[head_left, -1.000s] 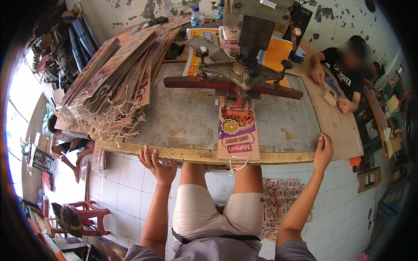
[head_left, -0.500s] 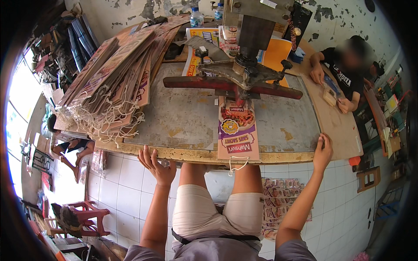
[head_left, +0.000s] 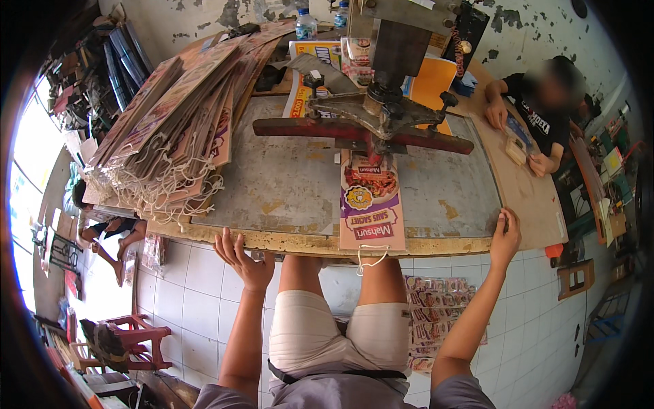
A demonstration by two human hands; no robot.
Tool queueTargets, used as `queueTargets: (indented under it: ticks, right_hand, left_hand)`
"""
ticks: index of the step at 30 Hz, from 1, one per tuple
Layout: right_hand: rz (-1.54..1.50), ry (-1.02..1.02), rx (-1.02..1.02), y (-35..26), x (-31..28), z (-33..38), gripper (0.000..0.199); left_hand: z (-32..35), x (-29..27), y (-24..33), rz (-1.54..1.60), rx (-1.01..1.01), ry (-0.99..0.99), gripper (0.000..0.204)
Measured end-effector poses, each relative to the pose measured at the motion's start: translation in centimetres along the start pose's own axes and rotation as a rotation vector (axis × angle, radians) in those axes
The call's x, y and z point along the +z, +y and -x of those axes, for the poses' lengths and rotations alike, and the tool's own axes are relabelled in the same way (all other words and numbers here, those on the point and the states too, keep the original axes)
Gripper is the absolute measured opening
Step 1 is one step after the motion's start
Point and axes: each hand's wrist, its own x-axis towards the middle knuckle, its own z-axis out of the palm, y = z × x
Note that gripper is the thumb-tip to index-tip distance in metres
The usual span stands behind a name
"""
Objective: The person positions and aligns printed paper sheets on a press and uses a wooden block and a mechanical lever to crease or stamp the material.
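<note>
My left hand [head_left: 245, 262] rests on the front edge of the workbench, fingers spread and holding nothing. Farther right, my right hand [head_left: 505, 236] lies at the same edge near the metal plate's corner, its fingers loosely extended. Between them a long printed cardboard strip [head_left: 372, 204] in pink and purple lies on the grey metal plate [head_left: 286, 177]. Its white string loop [head_left: 371, 259] hangs over the front edge. The strip's far end is hidden beneath a press with a red crossbar [head_left: 306, 129]. Neither hand touches the strip.
A large pile of similar strings-tied strips [head_left: 177, 116] covers the bench's left side. Water bottles [head_left: 306, 26] stand at the back. A co-worker [head_left: 538, 116] handles a small item at the right. Packed sachets [head_left: 439, 313] lie on the floor beside my legs; a red stool [head_left: 139, 341] is at left.
</note>
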Motion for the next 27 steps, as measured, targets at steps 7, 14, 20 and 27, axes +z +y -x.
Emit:
queueTargets:
  ticks: [7,14,20,27]
  right_hand:
    - [-0.005,-0.005,0.020,-0.2,-0.1,0.0,0.028]
    - [-0.136,-0.016,-0.108,-2.1,-0.2,1.3,0.024]
    - [-0.326,-0.192,-0.435,-14.4,-0.3,8.6,0.034]
    - [-0.276,-0.455,-0.665,-23.2,0.5,11.6,0.068]
  left_hand:
    - [0.1,0.0,-0.1,-0.008,-0.006,0.000,0.077]
    - [0.1,-0.3,-0.1,0.037,0.002,-0.025,0.079]
    - [-0.2,-0.7,0.1,0.041,-0.005,-0.031,0.078]
    - [-0.1,-1.1,0.1,0.048,-0.029,-0.056,0.076]
